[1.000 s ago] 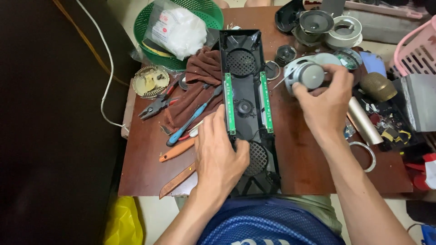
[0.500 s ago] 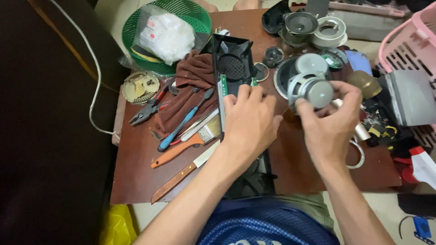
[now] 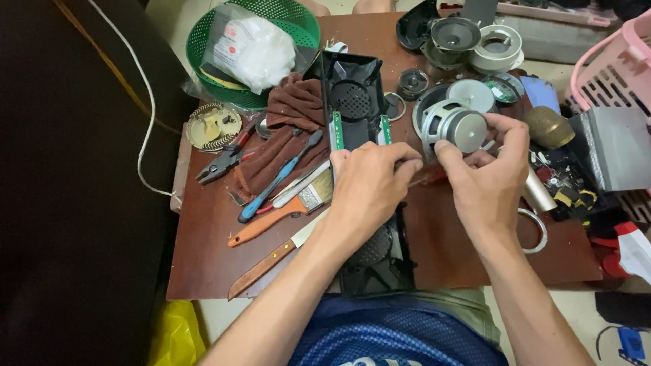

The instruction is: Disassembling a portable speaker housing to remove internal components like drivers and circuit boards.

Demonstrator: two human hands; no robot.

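A round grey metal speaker driver point(image 3: 456, 127) is gripped by the closed right hand point(image 3: 489, 177), above the brown wooden counter point(image 3: 203, 251) toward its far right. The left hand point(image 3: 369, 184) is curled over the long black plastic speaker housing point(image 3: 352, 95); whether anything is gripped cannot be told. A brown cloth point(image 3: 291, 115) lies left.
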